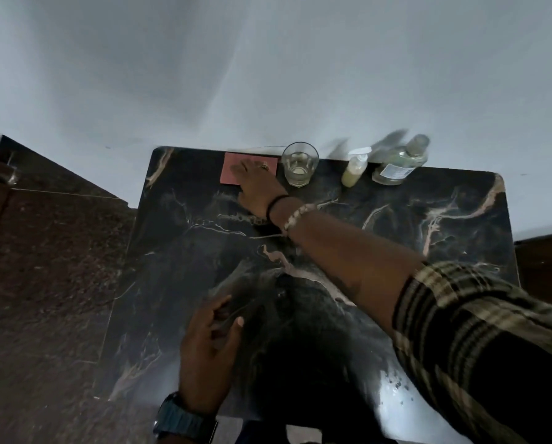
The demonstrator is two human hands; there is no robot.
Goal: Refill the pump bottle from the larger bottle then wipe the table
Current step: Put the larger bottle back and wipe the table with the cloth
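A small pump bottle (355, 169) with pale yellowish liquid stands at the far edge of the dark marble table (412, 219). Just right of it stands the larger clear bottle (399, 163) with a label. At the far edge left of centre lies a pink cloth (233, 169). My right hand (257, 187) reaches across the table and rests flat on the cloth, fingers spread over it. My left hand (209, 350) hovers at the table's near edge, fingers loosely apart, holding nothing.
A clear drinking glass (299, 163) stands between the cloth and the pump bottle, close to my right wrist. A white wall rises right behind the table. Dark speckled floor lies to the left. Small droplets or specks show near the front right corner (396, 384).
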